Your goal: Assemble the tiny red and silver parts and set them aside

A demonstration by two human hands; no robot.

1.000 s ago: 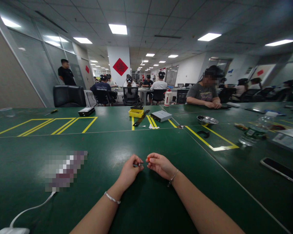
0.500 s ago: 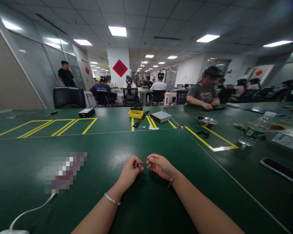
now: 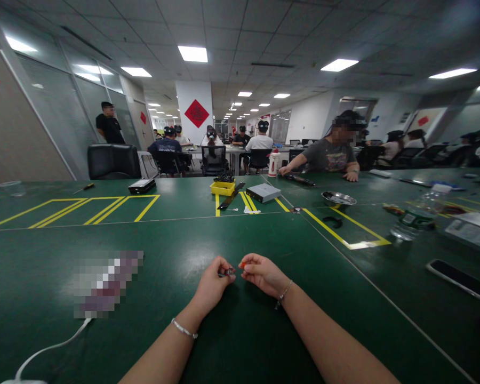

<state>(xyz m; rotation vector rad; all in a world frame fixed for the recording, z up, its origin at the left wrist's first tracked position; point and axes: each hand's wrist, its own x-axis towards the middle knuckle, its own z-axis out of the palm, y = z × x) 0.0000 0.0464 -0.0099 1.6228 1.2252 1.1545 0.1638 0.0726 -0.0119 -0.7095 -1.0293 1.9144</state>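
Observation:
Just over the green table point(image 3: 152, 288), my two hands are close together in the middle of the view, with a small gap between the fingertips. My left hand point(image 3: 216, 277) is closed on a small shiny metal piece point(image 3: 229, 272), mostly covered by the fingers, so its kind is unclear. My right hand point(image 3: 264, 273) pinches a small orange-red piece point(image 3: 244, 265) between thumb and fingertips. Only a bit of that piece shows. The two pieces are apart from each other.
To the left lies a blurred-out device point(image 3: 108, 288) on a white cable point(image 3: 56, 344). Farther back are a yellow tray point(image 3: 223, 189), a grey box point(image 3: 264, 192) and a metal bowl point(image 3: 338, 198). At right are a plastic bottle point(image 3: 416, 218) and a phone point(image 3: 464, 280). A person point(image 3: 330, 149) sits across.
My hands stay almost in place; slightly more of the orange-red piece shows at my right fingertips. The person across has spread their arms, and a dark object moved left with one hand.

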